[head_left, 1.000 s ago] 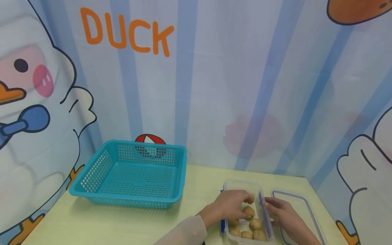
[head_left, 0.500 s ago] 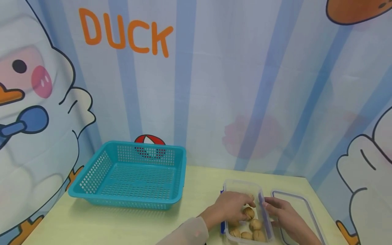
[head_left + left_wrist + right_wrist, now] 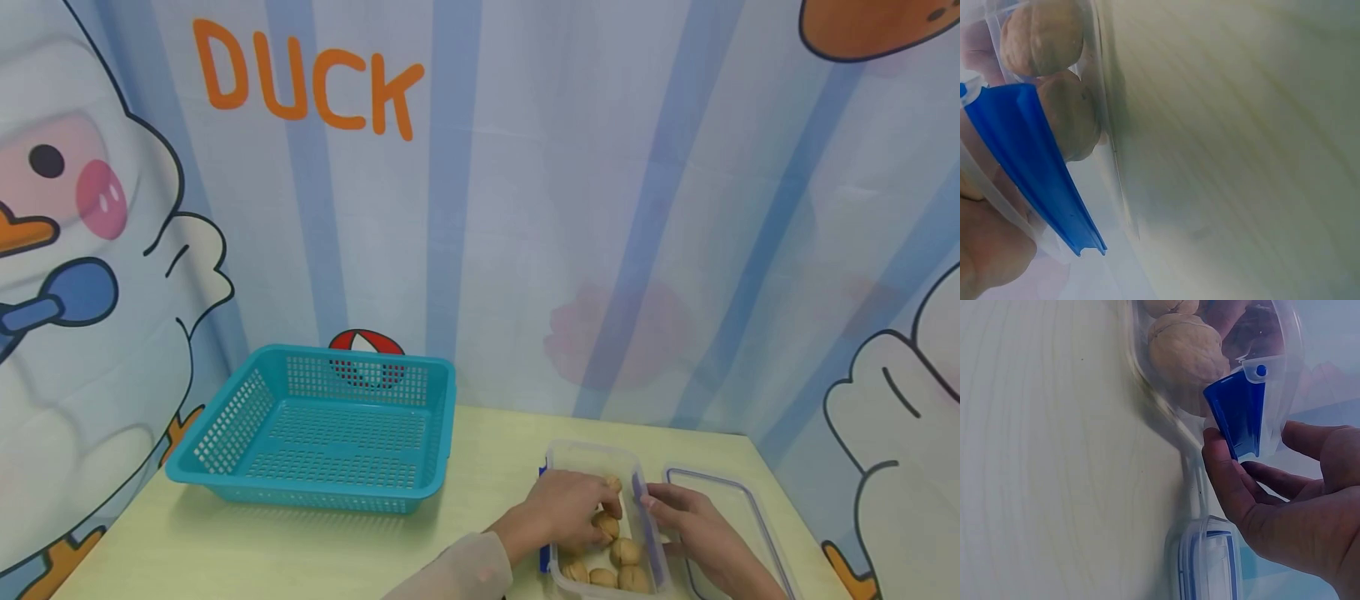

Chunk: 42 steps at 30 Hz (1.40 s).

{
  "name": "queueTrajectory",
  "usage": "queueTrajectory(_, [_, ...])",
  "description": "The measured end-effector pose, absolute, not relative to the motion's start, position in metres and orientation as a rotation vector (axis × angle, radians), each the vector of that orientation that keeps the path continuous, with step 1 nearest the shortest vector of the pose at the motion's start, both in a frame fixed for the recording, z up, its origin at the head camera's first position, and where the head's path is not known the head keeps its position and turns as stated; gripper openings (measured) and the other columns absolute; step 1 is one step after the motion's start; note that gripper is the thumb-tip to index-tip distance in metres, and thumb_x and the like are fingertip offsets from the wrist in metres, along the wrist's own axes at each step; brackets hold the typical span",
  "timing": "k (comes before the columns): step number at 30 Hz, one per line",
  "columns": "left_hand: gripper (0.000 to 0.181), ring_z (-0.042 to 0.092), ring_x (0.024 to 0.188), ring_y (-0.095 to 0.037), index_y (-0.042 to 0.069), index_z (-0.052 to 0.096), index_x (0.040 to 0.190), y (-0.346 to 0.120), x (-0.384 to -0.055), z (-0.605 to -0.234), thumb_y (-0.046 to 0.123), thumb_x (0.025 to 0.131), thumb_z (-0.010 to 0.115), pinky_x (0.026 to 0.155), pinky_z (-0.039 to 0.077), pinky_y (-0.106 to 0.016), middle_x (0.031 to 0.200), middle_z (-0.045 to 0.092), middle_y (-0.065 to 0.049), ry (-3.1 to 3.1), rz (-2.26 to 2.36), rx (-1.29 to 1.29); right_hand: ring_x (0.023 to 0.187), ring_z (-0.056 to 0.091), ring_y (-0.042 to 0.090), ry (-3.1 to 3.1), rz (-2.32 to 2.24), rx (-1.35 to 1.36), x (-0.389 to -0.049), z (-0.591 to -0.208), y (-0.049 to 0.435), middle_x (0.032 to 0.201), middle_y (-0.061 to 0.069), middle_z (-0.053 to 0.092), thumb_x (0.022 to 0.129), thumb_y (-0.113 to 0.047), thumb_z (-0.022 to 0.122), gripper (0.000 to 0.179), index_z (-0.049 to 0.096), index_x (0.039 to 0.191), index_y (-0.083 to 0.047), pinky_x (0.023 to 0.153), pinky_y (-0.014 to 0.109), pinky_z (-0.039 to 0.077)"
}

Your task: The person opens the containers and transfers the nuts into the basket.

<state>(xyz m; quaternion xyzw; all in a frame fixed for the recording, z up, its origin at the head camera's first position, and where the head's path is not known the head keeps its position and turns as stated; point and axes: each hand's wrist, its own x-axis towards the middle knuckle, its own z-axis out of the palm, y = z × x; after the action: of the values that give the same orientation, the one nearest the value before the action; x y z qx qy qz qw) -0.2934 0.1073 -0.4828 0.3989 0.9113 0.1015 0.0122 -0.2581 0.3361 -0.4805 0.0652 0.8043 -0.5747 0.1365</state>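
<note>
On the desk (image 3: 495,458), at 5 o'clock in the head view: a clear plastic container (image 3: 588,457), open side up, with its long axis close to the 12-to-6 line and its short ends toward 12 and 6. Inside, near the middle, a walnut (image 3: 608,524), pinched between bent fingers and thumb of the left hand (image 3: 570,504); toward 12, a farther walnut (image 3: 613,483); toward 6, a cluster of walnuts (image 3: 627,552). Shown broadly in the left wrist view, but only as slivers in the head view: a blue clip (image 3: 1038,169) on the 9 o'clock side, slanting from 11 to 5. Plain only in the right wrist view: a second blue clip (image 3: 1241,412), swung outward, with bent fingers of the right hand (image 3: 693,525) around its free edge and the thumb by the container wall. Left hand in from 8 o'clock, back upward, fingers down inside; right hand in from 4 o'clock, against the 3 o'clock side. Beyond that, partly hidden, a clear lid (image 3: 738,517); at 8 o'clock, a teal perforated basket (image 3: 337,442).
</note>
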Motion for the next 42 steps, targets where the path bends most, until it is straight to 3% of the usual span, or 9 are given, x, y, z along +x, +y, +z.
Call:
queueTrajectory(17, [0.026,0.056,0.079,0.007,0.045,0.074,0.115,0.1071,-0.2911,-0.479,0.049,0.091,0.084,0.069,0.047,-0.019,0.103,0.063,0.029,2.838,0.319,1.235,0.141,0.043,0.056,2.329,-1.64,0.198,-0.2589,-0.4793,0.3364,0.154,0.036,0.043,0.112,-0.034,0.056,0.066,0.039,0.154,0.014,0.092,0.06,0.059])
queueTrajectory(32, [0.026,0.056,0.079,0.007,0.045,0.075,0.114,0.109,-0.2916,-0.4822,0.047,0.091,0.084,0.069,0.048,-0.02,0.103,0.064,0.03,2.828,0.353,1.229,0.142,0.042,0.056,2.323,-1.644,0.196,-0.2561,-0.4796,0.3373,0.155,0.036,0.043,0.112,-0.034,0.057,0.066,0.039,0.154,0.014,0.092,0.06,0.059])
queueTrajectory(42, [0.025,0.06,0.087,0.006,0.037,0.074,0.116,0.106,-0.2942,-0.4769,0.047,0.093,0.082,0.07,0.05,-0.018,0.107,0.068,0.025,2.819,0.502,1.2,0.136,0.05,0.053,2.345,-1.65,0.185,-0.256,-0.4787,0.3359,0.153,0.035,0.046,0.111,-0.033,0.058,0.064,0.042,0.153,0.013,0.092,0.059,0.059])
